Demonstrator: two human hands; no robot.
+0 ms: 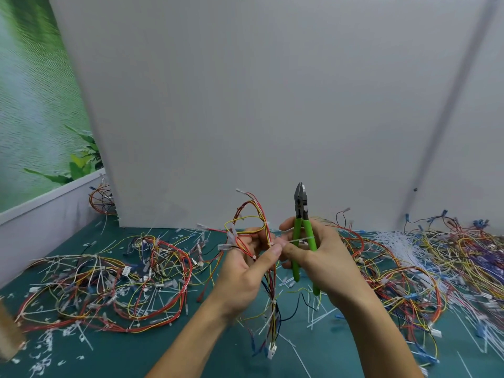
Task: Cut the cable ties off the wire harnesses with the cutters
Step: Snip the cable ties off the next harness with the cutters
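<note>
My left hand point(246, 271) grips a wire harness point(252, 216) of red, yellow and orange wires, held up above the green table; its lower end point(271, 323) hangs down to white connectors. My right hand point(321, 259) holds the green-handled cutters point(301, 211) upright, jaws closed and pointing up. A white cable tie point(296, 240) runs across the cutter handles, pinched between my right thumb and fingers, close to my left fingertips.
A pile of harnesses point(109, 285) lies on the green table point(169, 353) at left, a larger tangle point(436, 266) at right with a bunch of white cable ties point(398, 241). Cut tie scraps litter the surface. A grey board point(259, 105) stands behind.
</note>
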